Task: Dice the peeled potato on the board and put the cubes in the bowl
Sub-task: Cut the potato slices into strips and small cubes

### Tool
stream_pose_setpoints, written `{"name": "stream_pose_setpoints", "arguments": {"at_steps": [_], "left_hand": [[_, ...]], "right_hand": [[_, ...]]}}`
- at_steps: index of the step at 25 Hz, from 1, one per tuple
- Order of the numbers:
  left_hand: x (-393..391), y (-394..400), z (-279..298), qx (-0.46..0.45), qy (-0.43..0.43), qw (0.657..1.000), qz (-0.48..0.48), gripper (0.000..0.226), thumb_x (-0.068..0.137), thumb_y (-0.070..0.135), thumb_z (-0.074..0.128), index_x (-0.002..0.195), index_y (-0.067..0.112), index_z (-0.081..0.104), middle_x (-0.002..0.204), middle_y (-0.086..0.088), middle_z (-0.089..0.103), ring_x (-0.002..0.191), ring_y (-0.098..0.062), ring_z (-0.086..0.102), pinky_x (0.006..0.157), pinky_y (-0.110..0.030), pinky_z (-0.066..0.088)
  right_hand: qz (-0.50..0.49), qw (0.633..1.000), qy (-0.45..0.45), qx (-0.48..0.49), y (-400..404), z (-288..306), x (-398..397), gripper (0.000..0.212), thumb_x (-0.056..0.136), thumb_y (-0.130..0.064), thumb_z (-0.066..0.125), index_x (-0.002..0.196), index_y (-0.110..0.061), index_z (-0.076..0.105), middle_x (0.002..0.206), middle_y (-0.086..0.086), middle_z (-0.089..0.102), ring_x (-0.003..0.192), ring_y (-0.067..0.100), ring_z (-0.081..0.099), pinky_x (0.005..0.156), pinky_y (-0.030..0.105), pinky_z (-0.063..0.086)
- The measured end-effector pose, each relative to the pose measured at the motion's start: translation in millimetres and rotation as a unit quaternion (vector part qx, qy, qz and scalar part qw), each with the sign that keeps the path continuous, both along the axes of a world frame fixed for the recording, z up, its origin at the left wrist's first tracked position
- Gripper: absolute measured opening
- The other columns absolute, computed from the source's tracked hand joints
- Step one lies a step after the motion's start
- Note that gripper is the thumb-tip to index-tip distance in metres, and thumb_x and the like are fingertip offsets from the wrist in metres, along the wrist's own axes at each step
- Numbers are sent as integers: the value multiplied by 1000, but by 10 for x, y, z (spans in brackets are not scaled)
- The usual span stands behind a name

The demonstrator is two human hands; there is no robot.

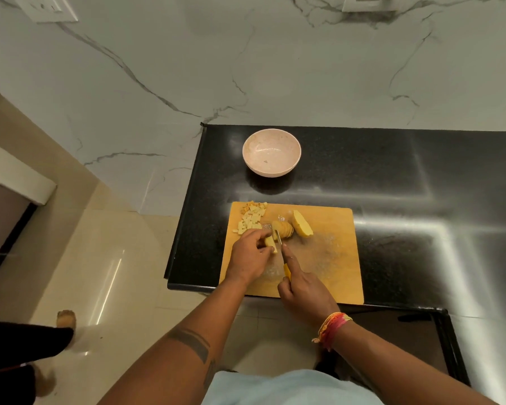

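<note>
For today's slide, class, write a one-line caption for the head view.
Left hand steadies potato slices while right hand cuts with knife; bowl empty.

The board (319, 258) is orange-yellow wood with pale dusty marks. The potato (302, 227) pieces and cubes (250, 219) on it are light yellow. At 12 o'clock from the board, the bowl (271, 154) is pale pink with tiny specks. The counter (406, 176) is shiny black with little speckles. The wall (187, 68) is white with thin grey wiggly lines. The knife (285, 266) has a yellow handle. At 5 o'clock, a wrist band (332, 325) is orange, yellow and pink. The floor (114, 258) is cream.
</note>
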State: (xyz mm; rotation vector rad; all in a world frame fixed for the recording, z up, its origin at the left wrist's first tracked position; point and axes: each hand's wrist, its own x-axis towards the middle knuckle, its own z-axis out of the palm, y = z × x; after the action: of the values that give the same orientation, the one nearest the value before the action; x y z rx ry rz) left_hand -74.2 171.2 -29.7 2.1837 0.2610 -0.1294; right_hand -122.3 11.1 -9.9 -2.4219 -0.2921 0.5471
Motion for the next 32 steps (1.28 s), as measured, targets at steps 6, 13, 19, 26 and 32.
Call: {"name": "stream_pose_setpoints", "arguments": {"at_steps": [6,13,19,26,32], "left_hand": [[-127,152,-17,97,-1,991,-92,46,94,12,68,139,22,60,136,6,57,122,-11,54,104,-19,40],[-65,246,-116,147,3,975,-164,46,100,17,58,145,18,52,146,2,50,135,-20,43,114,-32,37],[-88,261,-150,179,-15,967,-182,43,103,21,54,146,16,52,150,2,47,137,-18,39,115,-29,33],[-90,258,-180,195,-30,964,-176,43,101,20,59,144,16,56,147,0,53,135,-18,43,114,-28,34],[-64,251,-158,205,-24,962,-179,40,102,18,58,142,15,58,147,-2,55,136,-19,44,115,-28,32]], "right_hand": [[11,999,27,-25,72,-68,-114,78,100,-26,42,163,-30,-3,69,-1,59,58,18,56,56,38,48],[-79,994,50,-52,454,12,-153,76,98,-24,42,163,-27,2,69,2,57,58,21,54,52,36,38],[-70,993,45,-81,512,-1,-103,76,98,-26,40,163,-24,2,69,3,57,57,21,54,49,34,35],[-47,994,21,-100,526,-85,-144,77,98,-28,38,163,-22,-3,69,3,58,57,19,55,49,32,39],[-47,993,12,-104,571,-125,-58,73,101,-28,35,163,-19,-3,70,5,58,57,21,56,53,35,45]]}}
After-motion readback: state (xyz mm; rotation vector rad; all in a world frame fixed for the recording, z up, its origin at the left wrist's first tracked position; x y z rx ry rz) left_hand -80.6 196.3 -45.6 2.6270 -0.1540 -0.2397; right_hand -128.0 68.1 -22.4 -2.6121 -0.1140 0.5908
